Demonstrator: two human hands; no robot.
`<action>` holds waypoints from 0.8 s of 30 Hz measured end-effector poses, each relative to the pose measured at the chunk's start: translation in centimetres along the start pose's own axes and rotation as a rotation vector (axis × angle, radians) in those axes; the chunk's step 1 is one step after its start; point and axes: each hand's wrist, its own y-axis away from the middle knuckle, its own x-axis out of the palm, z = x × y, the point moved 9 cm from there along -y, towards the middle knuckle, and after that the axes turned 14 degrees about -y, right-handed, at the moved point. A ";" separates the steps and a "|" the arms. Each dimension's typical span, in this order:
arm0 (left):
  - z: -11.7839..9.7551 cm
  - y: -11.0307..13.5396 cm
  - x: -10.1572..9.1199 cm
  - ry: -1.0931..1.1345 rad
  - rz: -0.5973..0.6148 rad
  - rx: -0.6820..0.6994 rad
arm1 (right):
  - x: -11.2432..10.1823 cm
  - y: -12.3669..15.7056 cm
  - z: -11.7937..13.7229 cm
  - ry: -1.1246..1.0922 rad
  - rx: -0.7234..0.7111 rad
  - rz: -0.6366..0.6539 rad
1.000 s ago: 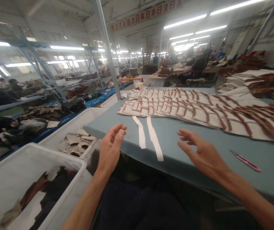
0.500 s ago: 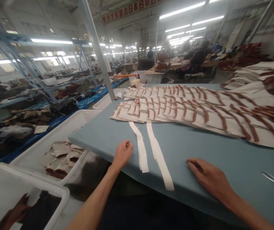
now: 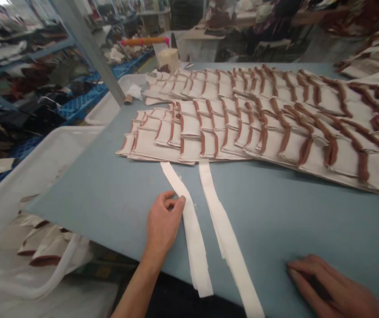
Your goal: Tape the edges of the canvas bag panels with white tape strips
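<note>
Two long white strips lie roughly side by side on the blue-grey table, each seemingly in layers. The left white strip (image 3: 194,240) bends near its upper part. My left hand (image 3: 162,221) is at that bend, fingers curled and thumb tip at the strip's left edge; no lifted strip shows in its grip. The right white strip (image 3: 227,234) runs down past the picture's lower edge, untouched. My right hand (image 3: 335,289) rests on the table farther right, thumb and forefinger tips together, with nothing visible between them. Its lower part is cut off.
Overlapping rows of cream pieces with brown edging (image 3: 232,128) cover the back of the table (image 3: 109,190). White bins (image 3: 56,145) stand by its left edge, one holding similar pieces (image 3: 48,247). A metal post (image 3: 89,48) rises at the far left corner.
My view has tilted down and come closer to the table. My left hand has moved to the left strip's edge. My right hand now appears lower and farther right. The scissors have left the view.
</note>
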 end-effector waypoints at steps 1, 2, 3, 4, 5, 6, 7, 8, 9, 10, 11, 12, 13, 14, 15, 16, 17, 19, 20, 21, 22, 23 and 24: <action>-0.2 0.1 0.0 -0.034 -0.003 -0.011 | 0.0 -0.4 0.6 -0.001 -0.017 0.027; -0.5 0.2 -0.1 -0.074 -0.008 -0.021 | -0.2 -0.8 1.0 -0.005 -0.022 0.031; -0.8 0.3 -0.1 -0.120 -0.016 -0.028 | -0.3 -1.1 1.3 -0.010 -0.028 0.032; -1.1 0.4 -0.2 -0.168 -0.026 -0.033 | -0.5 -1.3 1.6 -0.015 -0.033 0.028; -1.5 0.6 -0.3 -0.217 -0.035 -0.036 | -0.6 -1.4 1.7 -0.015 -0.033 0.024; -1.9 0.7 -0.4 -0.263 -0.043 -0.037 | -0.6 -1.5 1.7 -0.011 -0.032 0.020; -2.2 0.8 -0.4 -0.306 -0.051 -0.037 | -0.7 -1.5 1.7 -0.003 -0.030 0.015; -2.5 1.0 -0.4 -0.346 -0.058 -0.036 | -0.7 -1.4 1.7 0.006 -0.028 0.012; -2.7 1.1 -0.5 -0.382 -0.068 -0.033 | -0.6 -1.3 1.6 0.016 -0.025 0.011; -2.9 1.3 -0.5 -0.416 -0.080 -0.029 | -0.6 -1.2 1.6 0.027 -0.021 0.013; -3.1 1.5 -0.4 -0.447 -0.093 -0.024 | -0.5 -1.1 1.6 0.038 -0.018 0.015; -3.2 1.6 -0.3 -0.474 -0.106 -0.017 | -0.5 -1.1 1.6 0.052 -0.014 0.015; -3.2 1.8 -0.2 -0.494 -0.118 -0.009 | -0.4 -1.0 1.7 0.067 -0.006 0.017; -3.2 2.0 0.0 -0.508 -0.131 0.000 | -0.3 -0.8 1.8 0.084 0.006 0.019; -3.3 2.2 0.2 -0.516 -0.144 0.013 | -0.2 -0.6 2.1 0.101 0.020 0.020; -3.3 2.4 0.4 -0.519 -0.159 0.030 | 0.0 -0.3 2.5 0.116 0.032 0.021; -3.4 2.7 0.6 -0.518 -0.177 0.051 | 0.2 0.2 3.0 0.128 0.041 0.016; -3.6 3.4 1.0 -0.512 -0.217 0.099 | 0.6 1.3 4.7 0.148 0.028 -0.011; -3.8 3.8 1.1 -0.508 -0.240 0.119 | 0.9 2.0 5.7 0.154 0.002 -0.030; -3.9 4.2 1.2 -0.505 -0.266 0.134 | 1.4 2.7 6.7 0.158 -0.032 -0.046; -4.0 4.5 1.2 -0.502 -0.293 0.143 | 1.9 3.3 7.7 0.162 -0.066 -0.056; -4.1 4.8 1.2 -0.500 -0.317 0.149 | 2.5 3.8 8.4 0.166 -0.098 -0.062; -4.1 5.0 1.2 -0.499 -0.335 0.153 | 3.1 4.1 9.0 0.170 -0.120 -0.069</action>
